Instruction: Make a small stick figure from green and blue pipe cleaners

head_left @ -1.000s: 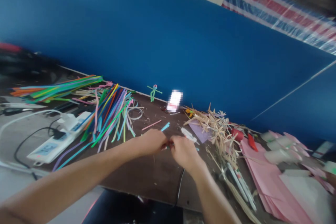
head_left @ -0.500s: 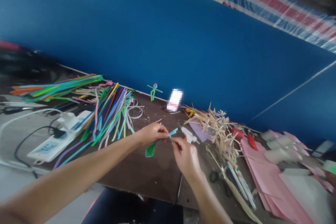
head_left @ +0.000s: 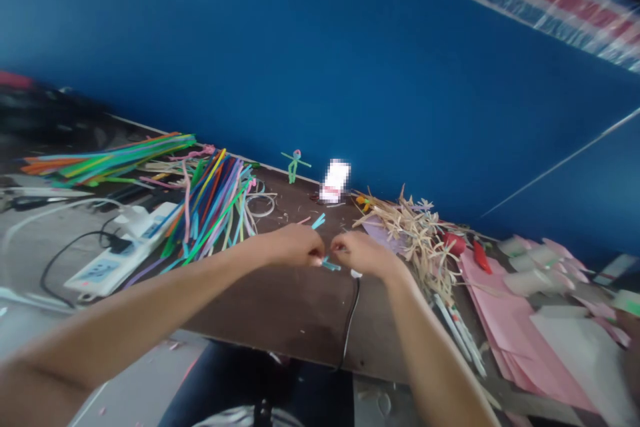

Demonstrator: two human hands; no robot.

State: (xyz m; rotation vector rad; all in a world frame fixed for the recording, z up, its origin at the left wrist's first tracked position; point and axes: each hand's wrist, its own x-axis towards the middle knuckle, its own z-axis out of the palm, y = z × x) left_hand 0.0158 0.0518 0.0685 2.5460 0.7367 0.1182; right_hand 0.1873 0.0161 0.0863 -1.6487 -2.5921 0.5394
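Observation:
My left hand (head_left: 300, 243) is closed in a pinch over the middle of the table, around light blue pipe cleaners (head_left: 331, 265). One short blue end sticks out below its fingertips, another above the knuckles. Just to the right, my right hand (head_left: 363, 253) has its fingers curled together; anything between them is hidden. The two hands are a small distance apart. Beneath the right hand a bit of the white glue gun (head_left: 356, 274) shows. Behind the hands, a small green pipe-cleaner figure (head_left: 293, 167) stands near the wall beside a bright, blurred-out phone-like rectangle (head_left: 335, 180).
To the left lie bundles of coloured pipe cleaners (head_left: 213, 197) and a white power strip (head_left: 123, 250). Dried straw-like flowers (head_left: 413, 233), markers (head_left: 460, 333) and pink sheets (head_left: 515, 340) cover the right side. A black cord (head_left: 351, 323) runs over the front edge. A blue wall (head_left: 300, 47) closes off the back.
My hands have drawn apart, the right one letting go of the blue pipe cleaner. My left hand has turned over, and the green piece below it no longer shows.

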